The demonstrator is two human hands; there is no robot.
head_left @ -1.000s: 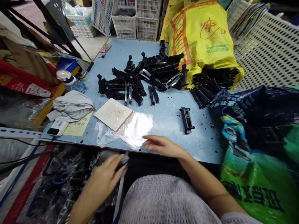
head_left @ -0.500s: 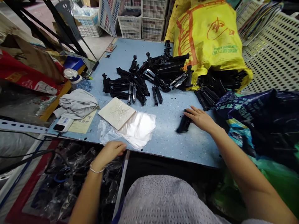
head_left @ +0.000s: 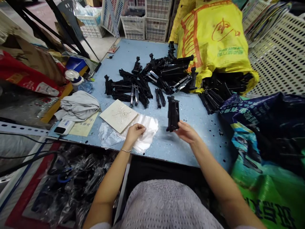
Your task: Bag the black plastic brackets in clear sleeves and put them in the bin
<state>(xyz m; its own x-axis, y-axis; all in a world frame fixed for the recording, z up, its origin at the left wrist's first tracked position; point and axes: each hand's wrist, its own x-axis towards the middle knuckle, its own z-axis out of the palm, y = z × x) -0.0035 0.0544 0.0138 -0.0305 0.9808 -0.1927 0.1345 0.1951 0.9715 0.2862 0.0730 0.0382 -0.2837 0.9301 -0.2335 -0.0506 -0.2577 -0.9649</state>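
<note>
A black plastic part stands upright, gripped low on its right side by my right hand. My left hand is over a stack of thin clear plastic bags, its fingers pinched together; whether a bag edge is between them is too small to tell. Beside the bags, partly on top of them, lies a square pale board with small crumbs on it. Farther back, many similar black parts are heaped on the blue table.
A yellow sack spills black parts at the back right. Dark blue and green bags lie at the right edge. On the left are a grey cloth, a white device and a bottle. Bagged items sit below the table.
My right hand has brought the black part left and raised it upright. My left hand has moved up and right from the table edge onto the plastic bags.
</note>
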